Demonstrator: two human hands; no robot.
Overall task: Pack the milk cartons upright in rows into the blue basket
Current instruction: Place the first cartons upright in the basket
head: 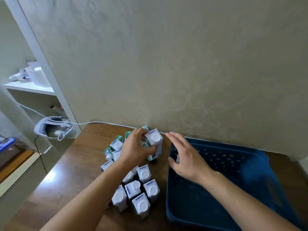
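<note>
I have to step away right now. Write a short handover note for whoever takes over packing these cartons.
Left hand grips one milk carton, upright, beside the basket's left wall.
Right hand is open over the blue basket's left rim, holding nothing.
The other cartons stand on the wooden table left of the basket; some lie tipped at the back.
Done: no cartons visible in the basket.
Left: place the held carton, then pack the rest upright in rows.
</note>
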